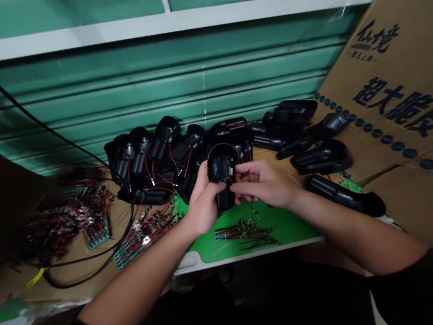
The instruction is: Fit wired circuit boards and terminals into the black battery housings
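My left hand (203, 202) grips a black plastic housing (221, 168) from its lower left side, holding it upright over a green work mat (283, 230). My right hand (260, 184) comes in from the right, with its fingertips pinched at the housing's side, where a thin red wire (230, 177) shows. A small bundle of wired parts (241, 235) lies on the mat just below my hands. Behind them is a heap of similar black housings (151, 158) with red and black wires.
Wired green circuit boards (143, 234) lie in tangled piles on the brown tabletop to the left, and a black cable (96, 259) loops there. More black housings (322, 157) and a printed cardboard box (392, 91) are on the right. A green corrugated wall (149, 87) stands behind.
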Tool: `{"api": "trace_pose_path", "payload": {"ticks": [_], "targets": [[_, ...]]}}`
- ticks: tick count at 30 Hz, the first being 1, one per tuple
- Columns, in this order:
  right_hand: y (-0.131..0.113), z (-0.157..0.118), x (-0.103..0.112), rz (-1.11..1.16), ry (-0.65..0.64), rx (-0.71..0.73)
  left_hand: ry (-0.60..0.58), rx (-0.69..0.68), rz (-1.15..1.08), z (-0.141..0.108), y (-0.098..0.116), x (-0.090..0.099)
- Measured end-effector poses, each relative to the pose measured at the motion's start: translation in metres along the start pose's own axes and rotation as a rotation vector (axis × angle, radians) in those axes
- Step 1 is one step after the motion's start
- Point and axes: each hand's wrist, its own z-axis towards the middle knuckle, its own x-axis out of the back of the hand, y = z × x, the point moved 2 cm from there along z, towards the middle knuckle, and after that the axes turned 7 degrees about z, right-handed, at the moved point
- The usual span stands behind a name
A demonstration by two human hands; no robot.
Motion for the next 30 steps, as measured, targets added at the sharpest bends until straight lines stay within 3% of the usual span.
{"api": "trace_pose_path", "payload": {"ticks": [11,21,30], "targets": [[-0.003,0.000,-0.003,-0.019,-0.009,0.022,-0.051,-0.049,-0.026,0.002,-0.005,-0.003],[0.007,0.002,-0.004,-0.029,0.020,0.054,0.047,-0.136,0.084,0.001,-0.002,-0.002],[0.003,-0.002,-0.006,-0.054,0.067,0.151,0.108,-0.115,-0.006,-0.004,-0.003,-0.003]]}}
